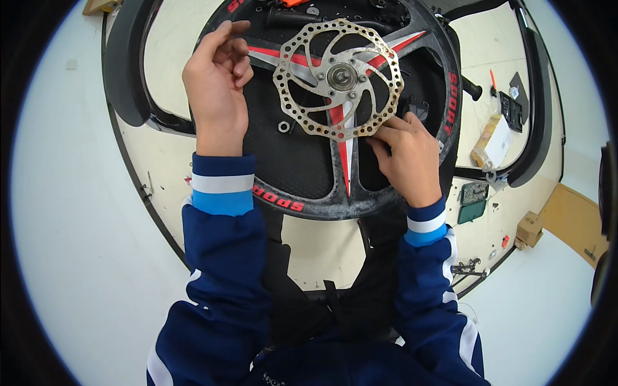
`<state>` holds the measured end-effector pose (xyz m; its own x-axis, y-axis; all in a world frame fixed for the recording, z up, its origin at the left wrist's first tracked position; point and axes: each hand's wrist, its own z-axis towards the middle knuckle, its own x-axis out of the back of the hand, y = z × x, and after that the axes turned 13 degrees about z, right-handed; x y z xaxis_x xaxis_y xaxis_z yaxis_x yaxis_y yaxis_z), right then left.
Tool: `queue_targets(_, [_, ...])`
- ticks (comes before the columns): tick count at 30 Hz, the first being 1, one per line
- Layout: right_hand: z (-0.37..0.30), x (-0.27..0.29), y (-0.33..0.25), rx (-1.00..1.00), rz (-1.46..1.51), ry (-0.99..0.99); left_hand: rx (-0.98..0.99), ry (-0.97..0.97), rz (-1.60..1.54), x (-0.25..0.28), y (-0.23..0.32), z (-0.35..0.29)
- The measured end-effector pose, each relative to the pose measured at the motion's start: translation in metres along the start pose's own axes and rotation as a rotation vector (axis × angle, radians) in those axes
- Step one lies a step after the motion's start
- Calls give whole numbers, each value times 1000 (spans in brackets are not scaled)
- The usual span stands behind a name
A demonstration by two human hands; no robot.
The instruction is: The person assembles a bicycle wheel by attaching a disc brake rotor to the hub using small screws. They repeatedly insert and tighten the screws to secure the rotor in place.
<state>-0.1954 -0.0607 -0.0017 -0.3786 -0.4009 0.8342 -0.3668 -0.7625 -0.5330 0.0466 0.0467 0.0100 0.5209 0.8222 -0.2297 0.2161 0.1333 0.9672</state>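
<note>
A black spoked bicycle wheel [322,209] with red and silver stripes lies flat in front of me. Bolted at its hub is a perforated metal brake disc [394,83] with brownish spots along the rim. My left hand [221,87] hovers over the wheel's left side, fingers loosely curled and apart, nothing in it. At the disc's lower right edge, my right hand [410,154] has bent fingers against or just under the rim; the disc partly hides their tips, and what they grip cannot be made out. A loose hex nut [284,127] rests left of the lower spoke.
Black curved armrests [129,71] flank the wheel. Beyond the disc lie a black grip [296,19] and a washer [313,11]. On the floor at right are an open black tool case [510,112], a green case [472,211] and a cardboard box [529,228].
</note>
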Motion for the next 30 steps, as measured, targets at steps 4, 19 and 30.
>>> queue_targets(4, [-2, 12, 1, -77, 177, 48, 26, -2, -43, 2, 1, -3])
queue_targets(19, [102, 29, -14, 142, 336, 126, 15, -45, -17, 4, 2, 1])
queue_targets(30, [100, 27, -16, 77, 327, 80, 58, -21, -101, 3, 2, 0])
